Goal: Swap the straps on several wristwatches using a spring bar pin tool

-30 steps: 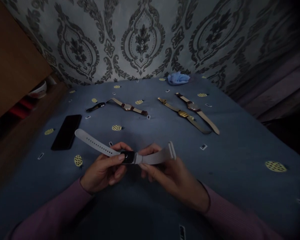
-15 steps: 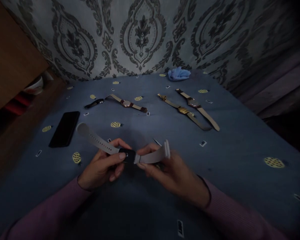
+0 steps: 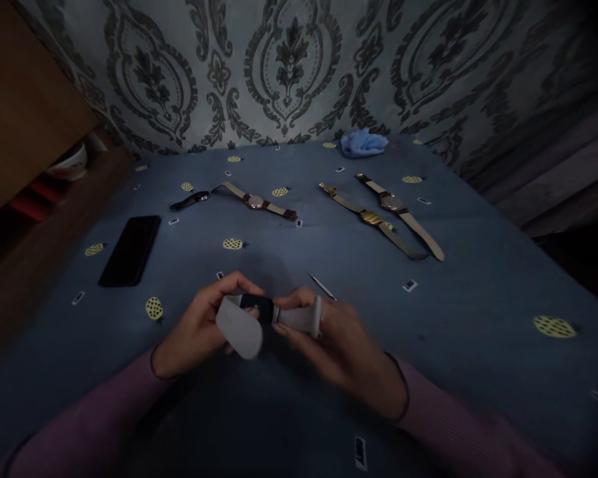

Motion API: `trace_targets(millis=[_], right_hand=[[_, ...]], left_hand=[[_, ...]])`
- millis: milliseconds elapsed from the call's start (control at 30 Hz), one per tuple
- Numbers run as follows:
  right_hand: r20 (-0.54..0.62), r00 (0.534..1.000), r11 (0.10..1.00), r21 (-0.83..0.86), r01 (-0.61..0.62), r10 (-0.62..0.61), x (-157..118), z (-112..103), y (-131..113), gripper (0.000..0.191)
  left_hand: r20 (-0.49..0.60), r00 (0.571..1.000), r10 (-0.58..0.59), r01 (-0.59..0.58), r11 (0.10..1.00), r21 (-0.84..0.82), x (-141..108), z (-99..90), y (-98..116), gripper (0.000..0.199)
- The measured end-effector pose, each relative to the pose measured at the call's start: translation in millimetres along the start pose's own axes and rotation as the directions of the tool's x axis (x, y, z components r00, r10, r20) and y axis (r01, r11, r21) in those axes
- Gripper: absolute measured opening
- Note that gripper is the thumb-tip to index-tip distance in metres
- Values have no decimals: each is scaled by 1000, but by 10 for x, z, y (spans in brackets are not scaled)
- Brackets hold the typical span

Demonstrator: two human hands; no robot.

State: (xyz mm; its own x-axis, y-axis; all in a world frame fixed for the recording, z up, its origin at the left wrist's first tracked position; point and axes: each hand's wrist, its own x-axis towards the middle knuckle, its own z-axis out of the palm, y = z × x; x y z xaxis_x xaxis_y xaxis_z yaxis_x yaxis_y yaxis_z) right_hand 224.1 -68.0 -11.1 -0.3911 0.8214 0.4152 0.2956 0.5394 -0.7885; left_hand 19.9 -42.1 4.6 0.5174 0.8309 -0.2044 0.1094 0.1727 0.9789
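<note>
A smartwatch [image 3: 257,309] with a dark case and a light grey strap is held in both hands above the near middle of the table. My left hand [image 3: 199,328] grips the case, and the long strap half curls down in front of its fingers. Closed on the strap's other half, close to the case, is my right hand [image 3: 341,342]. A thin pointed metal tool [image 3: 321,286] lies on the cloth just beyond my right hand, touching or nearly touching it.
On the patterned blue tablecloth [image 3: 468,372] lie a black phone [image 3: 130,251] at left, a small black watch [image 3: 190,200], a brown-strapped watch [image 3: 255,202], a gold watch [image 3: 371,218], another round-faced watch [image 3: 391,202] and a crumpled blue cloth [image 3: 363,143]. A patterned wall stands behind.
The long strap half, which stretched out to the left, now folds down toward me over my left hand. More of the metal tool shows. The view has shifted slightly.
</note>
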Motion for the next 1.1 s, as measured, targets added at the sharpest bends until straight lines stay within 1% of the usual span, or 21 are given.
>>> trace_targets(millis=[67,133,233,333,433,533,633,700,767,867,967,1033,1100], right_hand=[[-9,1000,1000,-2,-9,9,-21,27,-6,5],[-3,998,998,-15,-61,61,-33,50,-37,7],[-42,989,989,-33,-144,143,-38,81,-109,7],[-98,972,976,-21,-216,213,-47,119,-169,6],[-161,951,964,18,-265,264,-80,177,-176,7],[-211,948,971,20,-240,239,-126,249,-148,7],[-267,940,975,-8,-222,212,-153,307,-138,11],[-301,938,980,-45,-195,172,-154,325,-153,14],[-313,941,982,-93,-165,128,-148,328,-173,16],[-293,953,983,-135,-121,77,-150,324,-183,17],[-270,961,987,-123,-102,66,-165,327,-161,14],[-270,956,989,-56,-136,116,-163,328,-140,10],[-277,929,968,118,-221,246,-138,323,-124,5]], left_hand=[[10,1000,24,-24,999,32,-9,8,22,21],[5,999,51,-51,996,79,-27,22,41,18],[-18,986,163,-155,962,224,-58,48,59,13],[-2,955,298,-271,870,411,-89,78,52,5],[13,927,375,-319,771,551,-127,125,11,11],[27,885,465,-361,649,670,-169,192,-48,18],[31,836,548,-368,518,772,-197,262,-93,21],[26,815,579,-366,480,797,-203,303,-107,20],[11,816,579,-356,488,797,-202,335,-110,18],[-24,826,562,-333,523,784,-201,365,-106,17],[-62,840,540,-335,606,722,-200,359,-103,15],[-104,853,511,-330,683,651,-192,334,-110,16],[-133,866,482,-321,739,592,-178,298,-124,20]])
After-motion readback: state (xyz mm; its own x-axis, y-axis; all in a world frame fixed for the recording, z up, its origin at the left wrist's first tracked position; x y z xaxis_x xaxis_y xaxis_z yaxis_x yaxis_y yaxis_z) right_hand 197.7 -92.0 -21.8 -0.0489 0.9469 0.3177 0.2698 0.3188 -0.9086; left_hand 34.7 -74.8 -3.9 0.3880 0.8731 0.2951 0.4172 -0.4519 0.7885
